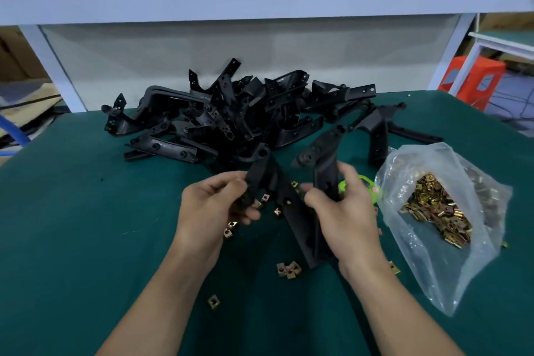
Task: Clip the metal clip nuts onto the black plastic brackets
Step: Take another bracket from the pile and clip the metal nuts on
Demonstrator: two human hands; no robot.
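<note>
At a green-matted workbench (pixel 86 211), a worker holds a black plastic bracket (pixel 300 228) up off the mat. The left hand (pixel 213 205) is curled round its upper left arm and the right hand (pixel 344 214) grips the right-hand arm, fingers wrapped tight. Whether either hand also pinches a nut cannot be made out. Loose clip nuts (pixel 289 269) lie scattered on the mat under and just beside the bracket, with many more in the clear plastic bag (pixel 419 269) to the right. A heap of waiting brackets (pixel 225 115) sits behind, below a white shelf (pixel 260 0), and a green object (pixel 368 182) peeks out behind the right hand. The job looks to be at the positioning stage, the part being angled to present a mounting tab. Next, one hand would likely have to let go, pick a nut off the mat, line its open side up with the tab's edge and push it on squarely
</note>
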